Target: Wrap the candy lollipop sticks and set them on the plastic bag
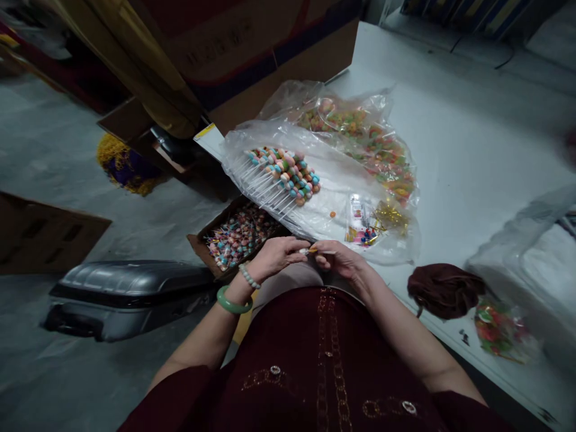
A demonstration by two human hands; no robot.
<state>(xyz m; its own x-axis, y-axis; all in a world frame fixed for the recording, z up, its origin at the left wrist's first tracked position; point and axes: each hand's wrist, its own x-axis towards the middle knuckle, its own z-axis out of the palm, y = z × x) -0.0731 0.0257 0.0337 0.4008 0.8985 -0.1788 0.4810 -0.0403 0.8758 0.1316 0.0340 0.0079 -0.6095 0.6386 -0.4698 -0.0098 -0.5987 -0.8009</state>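
Note:
My left hand (285,255) is closed in a pinch in front of my waist, with a small white piece (304,251) at its fingertips. Close against it, my right hand (339,259) pinches a thin white stick (327,252) with a small orange bit at the end; its exact kind is too small to tell. The fingertips of both hands nearly meet. Just beyond them, candy skewers (288,174) in pink, blue, green and white lie stacked on clear plastic, their white sticks pointing left. A single orange candy (332,214) lies on the plastic.
An open carton (198,243) of small candies stands below the table's left edge. Bagged gummy candies (387,156), gold twist ties (389,219), a dark red cloth bundle (445,291) and a big cardboard box (288,72) are on the table. A grey suitcase (130,288) lies left.

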